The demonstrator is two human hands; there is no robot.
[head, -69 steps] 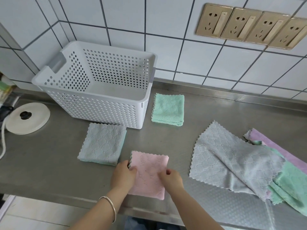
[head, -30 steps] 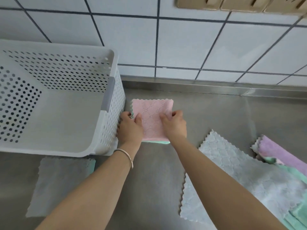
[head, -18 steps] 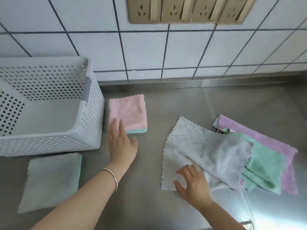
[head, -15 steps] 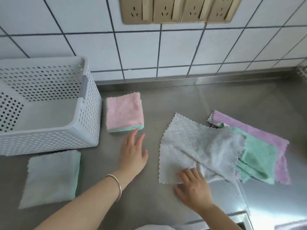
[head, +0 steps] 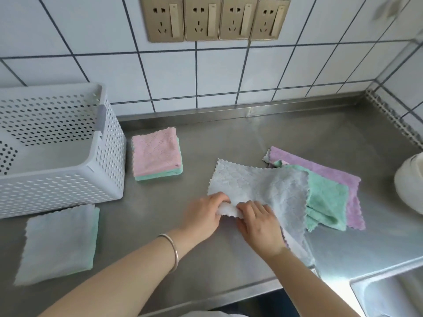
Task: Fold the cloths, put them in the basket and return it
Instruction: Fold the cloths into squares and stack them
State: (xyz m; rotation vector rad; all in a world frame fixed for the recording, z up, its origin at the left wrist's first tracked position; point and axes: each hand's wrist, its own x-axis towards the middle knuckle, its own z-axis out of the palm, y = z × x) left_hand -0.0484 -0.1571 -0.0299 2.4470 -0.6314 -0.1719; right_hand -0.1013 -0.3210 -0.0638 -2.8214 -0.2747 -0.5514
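Left hand [head: 202,216] and right hand [head: 259,223] both pinch the grey cloth's [head: 263,184] near edge with curled fingers; basket [head: 112,147] stands left.

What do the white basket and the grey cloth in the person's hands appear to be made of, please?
Basket: probably moulded plastic, matt white, judging by its even perforated walls. Grey cloth: seemingly soft microfibre or fleece, with an embossed pattern and zigzag edges, and it drapes limply.

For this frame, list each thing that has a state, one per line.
basket: upright, no cloths visible inside
pink cloth: folded, atop folded green cloth
pale cloth: folded, before basket
grey cloth: unfolded, near edge lifted
left hand: pinching grey cloth
right hand: pinching grey cloth
green and purple cloths: unfolded, overlapping
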